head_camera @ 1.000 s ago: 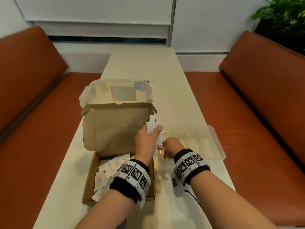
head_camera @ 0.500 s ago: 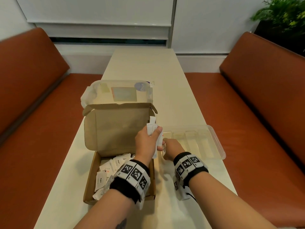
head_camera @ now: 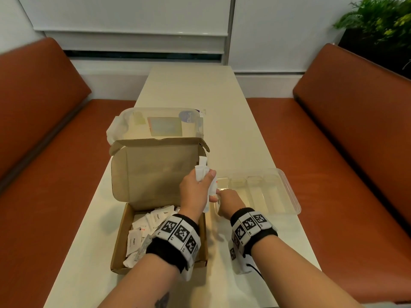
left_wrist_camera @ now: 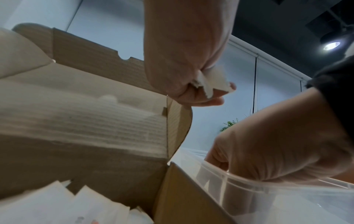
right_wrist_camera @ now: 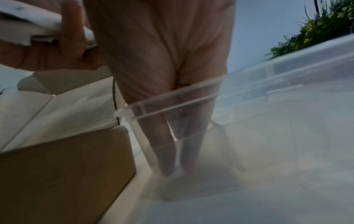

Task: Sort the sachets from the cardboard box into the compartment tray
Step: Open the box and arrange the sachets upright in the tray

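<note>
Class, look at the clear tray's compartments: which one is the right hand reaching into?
The leftmost compartment, the one next to the cardboard box. The right hand dips its fingers there; the other compartments to its right have no hand in them.

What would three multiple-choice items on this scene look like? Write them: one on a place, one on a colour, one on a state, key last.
1. Where does the compartment tray sit relative to the cardboard box?
A. Right of it
B. Left of it
C. Stacked on its lid

2. What colour are the bench seats?
A. Grey
B. Green
C. Rust brown

3. What is the left hand doing?
A. Resting flat on the table
B. Gripping a bunch of white sachets
C. Closing the box lid

Key: 1 A, the clear tray lies on the table to the box's right. 2 C, both benches show rust-brown cushions. 3 B, the left hand's fingers curl round sachets, while the right hand reaches into the tray's leftmost compartment.
</note>
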Demonstrator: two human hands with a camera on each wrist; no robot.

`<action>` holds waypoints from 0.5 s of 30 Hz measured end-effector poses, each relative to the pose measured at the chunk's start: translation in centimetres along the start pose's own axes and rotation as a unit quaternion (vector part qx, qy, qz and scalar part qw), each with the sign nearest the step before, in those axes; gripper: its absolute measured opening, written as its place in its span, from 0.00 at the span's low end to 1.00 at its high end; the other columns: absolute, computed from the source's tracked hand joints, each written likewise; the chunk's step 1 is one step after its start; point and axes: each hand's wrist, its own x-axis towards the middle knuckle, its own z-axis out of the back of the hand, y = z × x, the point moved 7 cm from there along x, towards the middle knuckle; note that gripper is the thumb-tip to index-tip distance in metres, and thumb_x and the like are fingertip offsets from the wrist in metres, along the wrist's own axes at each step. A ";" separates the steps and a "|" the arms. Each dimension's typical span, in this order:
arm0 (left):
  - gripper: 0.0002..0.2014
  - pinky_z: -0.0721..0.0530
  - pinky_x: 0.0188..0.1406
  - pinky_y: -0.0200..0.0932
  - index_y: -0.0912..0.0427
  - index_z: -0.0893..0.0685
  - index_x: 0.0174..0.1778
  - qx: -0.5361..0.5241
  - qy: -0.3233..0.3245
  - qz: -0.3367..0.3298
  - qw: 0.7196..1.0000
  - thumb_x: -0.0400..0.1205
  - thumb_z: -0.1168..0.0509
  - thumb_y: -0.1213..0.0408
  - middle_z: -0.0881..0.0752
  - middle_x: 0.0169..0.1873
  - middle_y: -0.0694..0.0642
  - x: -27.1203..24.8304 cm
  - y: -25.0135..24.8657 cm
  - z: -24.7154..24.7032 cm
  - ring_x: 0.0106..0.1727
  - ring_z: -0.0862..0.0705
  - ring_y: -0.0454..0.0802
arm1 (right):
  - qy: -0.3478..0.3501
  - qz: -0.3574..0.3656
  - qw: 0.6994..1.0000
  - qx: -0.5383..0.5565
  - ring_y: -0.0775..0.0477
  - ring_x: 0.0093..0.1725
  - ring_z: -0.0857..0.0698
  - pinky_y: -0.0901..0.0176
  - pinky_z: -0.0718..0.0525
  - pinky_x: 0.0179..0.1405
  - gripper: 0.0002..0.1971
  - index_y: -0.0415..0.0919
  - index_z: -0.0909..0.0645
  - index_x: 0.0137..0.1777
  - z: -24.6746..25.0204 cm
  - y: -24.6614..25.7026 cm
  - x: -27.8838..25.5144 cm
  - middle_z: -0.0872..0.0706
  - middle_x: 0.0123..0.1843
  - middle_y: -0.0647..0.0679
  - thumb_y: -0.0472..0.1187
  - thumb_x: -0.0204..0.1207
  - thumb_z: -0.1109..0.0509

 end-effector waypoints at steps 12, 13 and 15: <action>0.08 0.14 0.22 0.45 0.62 0.17 0.50 0.001 0.000 0.019 1.000 0.81 0.31 0.61 0.13 0.40 0.62 -0.5 0.2 0.1 0.27 0.12 0.51 | 0.010 -0.001 1.000 -0.001 0.42 0.62 0.18 0.59 0.23 0.60 0.16 0.35 0.22 0.65 -1.1 0.6 -0.4 0.16 0.61 0.40 0.29 0.78 0.36; 0.08 0.14 0.23 0.45 0.62 0.17 0.50 -0.004 0.004 0.025 1.000 0.81 0.32 0.61 0.13 0.40 0.62 -0.5 0.3 0.0 0.27 0.12 0.52 | 0.012 -0.002 1.000 0.005 0.42 0.61 0.18 0.59 0.22 0.59 0.16 0.35 0.21 0.64 -1.1 0.5 -0.5 0.16 0.61 0.40 0.29 0.77 0.36; 0.07 0.15 0.23 0.45 0.61 0.17 0.49 -0.025 0.017 0.044 0.999 0.82 0.33 0.60 0.14 0.39 0.62 -0.7 0.6 -0.1 0.29 0.12 0.54 | -0.005 -0.001 1.000 0.022 0.43 0.61 0.18 0.60 0.23 0.57 0.15 0.35 0.20 0.63 -0.2 0.4 -0.7 0.16 0.61 0.41 0.28 0.77 0.34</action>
